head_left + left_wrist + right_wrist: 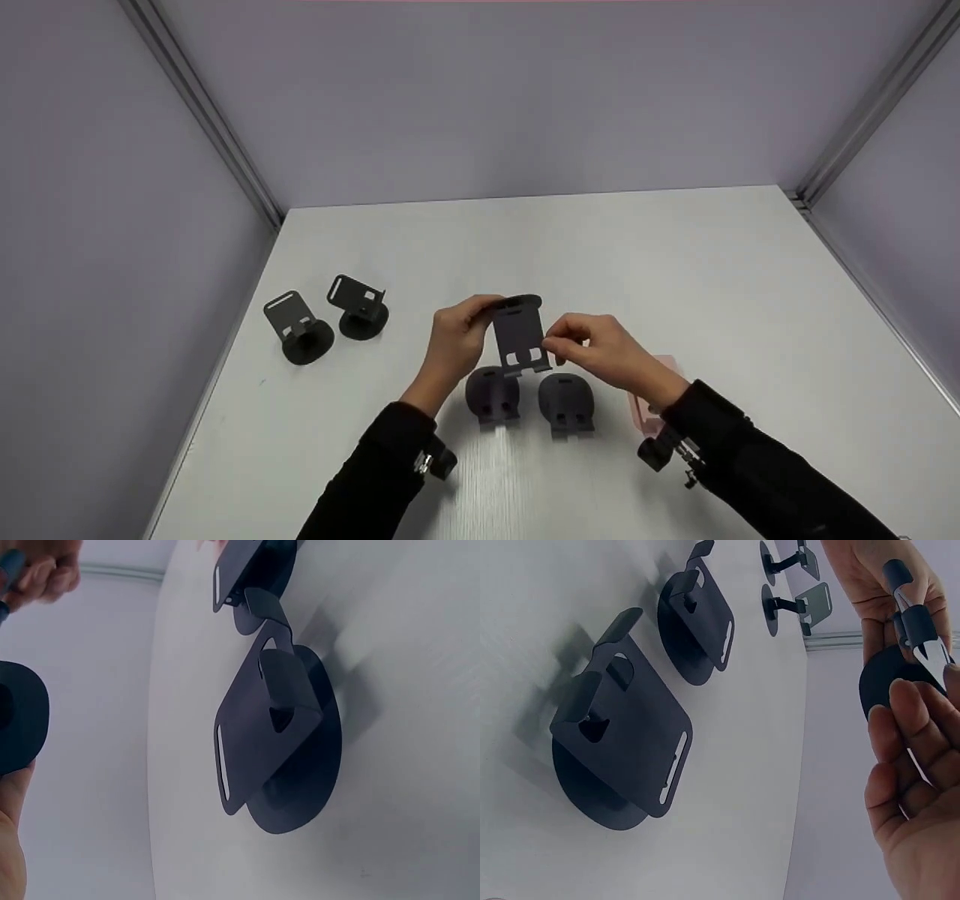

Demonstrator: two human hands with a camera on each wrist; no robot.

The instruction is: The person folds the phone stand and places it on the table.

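Nearest on the white table (pixel 675 255), two folded black stands (pixel 493 396) (pixel 567 401) lying side by side, a pink object (pixel 654 390) half hidden under the right wrist. Just above them, a fifth black stand (pixel 519 334) held clear of the surface, left hand (pixel 456 346) curled round its top edge, right hand (pixel 600 352) pinching its lower right corner. Farther left, near the table's left edge, two upright stands (pixel 298 328) (pixel 360 306) close together; beyond, wide bare surface back to the walls.

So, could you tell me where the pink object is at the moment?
In the head view, the pink object lies on the table, right of centre, mostly hidden under the right hand, just right of two folded black stands.
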